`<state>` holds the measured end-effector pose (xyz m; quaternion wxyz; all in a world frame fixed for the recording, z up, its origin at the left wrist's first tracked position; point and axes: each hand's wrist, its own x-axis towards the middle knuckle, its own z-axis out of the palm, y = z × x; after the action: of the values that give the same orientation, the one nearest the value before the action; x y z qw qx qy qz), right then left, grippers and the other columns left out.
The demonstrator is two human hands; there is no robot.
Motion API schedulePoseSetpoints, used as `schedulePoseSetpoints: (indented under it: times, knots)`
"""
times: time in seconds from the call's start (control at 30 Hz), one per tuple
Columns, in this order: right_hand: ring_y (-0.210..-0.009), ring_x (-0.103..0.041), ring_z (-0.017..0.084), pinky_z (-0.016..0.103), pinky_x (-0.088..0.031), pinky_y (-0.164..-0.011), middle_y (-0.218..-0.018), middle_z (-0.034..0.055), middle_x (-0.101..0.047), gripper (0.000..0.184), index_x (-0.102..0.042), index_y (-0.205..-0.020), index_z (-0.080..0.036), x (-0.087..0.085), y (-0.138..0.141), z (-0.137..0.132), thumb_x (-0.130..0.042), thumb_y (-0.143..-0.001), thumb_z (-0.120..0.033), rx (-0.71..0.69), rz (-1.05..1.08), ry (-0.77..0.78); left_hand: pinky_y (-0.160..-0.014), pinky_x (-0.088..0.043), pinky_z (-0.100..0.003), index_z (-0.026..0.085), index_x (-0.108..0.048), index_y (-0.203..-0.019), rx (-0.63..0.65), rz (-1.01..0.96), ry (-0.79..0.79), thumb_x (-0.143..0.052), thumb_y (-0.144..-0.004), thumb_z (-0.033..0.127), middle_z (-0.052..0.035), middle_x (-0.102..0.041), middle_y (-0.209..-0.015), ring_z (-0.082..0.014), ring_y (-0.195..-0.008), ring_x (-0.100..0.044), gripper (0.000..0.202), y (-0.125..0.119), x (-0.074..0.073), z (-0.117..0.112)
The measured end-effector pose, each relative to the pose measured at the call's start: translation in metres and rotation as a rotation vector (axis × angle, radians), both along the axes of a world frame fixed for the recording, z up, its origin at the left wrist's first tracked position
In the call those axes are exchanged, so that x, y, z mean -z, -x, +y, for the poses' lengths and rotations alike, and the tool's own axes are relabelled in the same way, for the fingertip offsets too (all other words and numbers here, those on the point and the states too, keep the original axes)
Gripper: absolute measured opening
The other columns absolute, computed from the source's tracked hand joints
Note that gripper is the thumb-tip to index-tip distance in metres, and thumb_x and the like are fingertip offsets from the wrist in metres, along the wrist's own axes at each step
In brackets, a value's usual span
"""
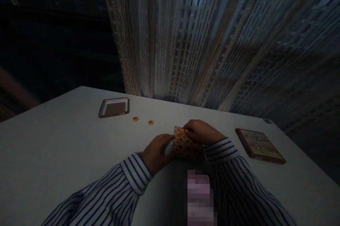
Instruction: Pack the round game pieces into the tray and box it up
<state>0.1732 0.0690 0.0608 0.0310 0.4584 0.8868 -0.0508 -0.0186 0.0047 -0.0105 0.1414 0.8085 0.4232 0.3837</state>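
A small clear box (171, 145) filled with rows of round xiangqi pieces (184, 144) with red characters lies on the white table in front of me. My left hand (158, 151) grips the box's left side, thumb near the front and fingers at the far corner. Over the box's far right part, my right hand (203, 131) has its fingers closed on a xiangqi piece (185, 131) in the far row. That hand and its cuff hide some of the pieces on the right. Two loose xiangqi pieces, one (151, 122) nearer the box and one (135, 119) farther left, lie flat on the table.
An open, shallow brown-rimmed lid or tray (115, 107) rests at the back left of the white table (79, 141). To the right lies a flat brown case (260, 144) with a printed top. A small dark item (267, 121) sits at the far right edge. String curtains (170, 42) hang behind.
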Motion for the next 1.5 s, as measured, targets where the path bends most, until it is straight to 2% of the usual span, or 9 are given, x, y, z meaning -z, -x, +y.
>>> schedulePoseSetpoints:
  times: [0.43, 0.7, 1.2, 1.5]
  knots:
    - [-0.092, -0.059, 0.02, 0.026, -0.039, -0.077, -0.097, 0.0081, -0.067, 0.029, -0.066, -0.099, -0.018, 0.0033, -0.0031, 0.0028, -0.046, -0.079, -0.024, -0.002, 0.008, 0.01, -0.082, -0.05, -0.039, 0.014, -0.054, -0.109, 0.0, -0.006, -0.005, -0.064, -0.07, 0.023, -0.0113, -0.064, -0.102, -0.0223, -0.094, -0.058, 0.041, 0.0, 0.0031, 0.0008]
    - [-0.089, -0.06, 0.02, 0.027, -0.04, -0.073, -0.095, 0.0075, -0.068, 0.028, -0.067, -0.095, -0.019, 0.0019, -0.0045, 0.0025, -0.046, -0.077, -0.026, 0.066, -0.015, 0.007, -0.082, -0.05, -0.039, 0.016, -0.054, -0.109, 0.0, 0.005, -0.02, -0.064, -0.07, 0.023, -0.0103, -0.064, -0.102, -0.0222, -0.094, -0.059, 0.041, 0.0005, 0.0031, 0.0005]
    - [-0.089, -0.059, 0.02, 0.027, -0.041, -0.071, -0.097, 0.0068, -0.067, 0.028, -0.066, -0.096, -0.021, -0.0004, -0.0024, -0.0008, -0.046, -0.078, -0.028, 0.107, -0.07, 0.003, -0.082, -0.049, -0.038, 0.017, -0.054, -0.109, -0.014, 0.008, 0.009, -0.064, -0.069, 0.022, -0.0102, -0.063, -0.103, -0.0217, -0.095, -0.059, 0.041, 0.0, 0.002, -0.0002]
    - [-0.095, -0.058, 0.022, 0.028, -0.041, -0.074, -0.103, 0.0063, -0.066, 0.03, -0.062, -0.106, -0.023, -0.002, -0.0032, -0.0016, -0.046, -0.08, -0.03, 0.074, -0.046, 0.004, -0.081, -0.049, -0.038, 0.016, -0.054, -0.11, 0.003, 0.009, 0.014, -0.064, -0.069, 0.02, -0.0104, -0.064, -0.103, -0.0219, -0.094, -0.058, 0.042, -0.0005, 0.0016, 0.0005]
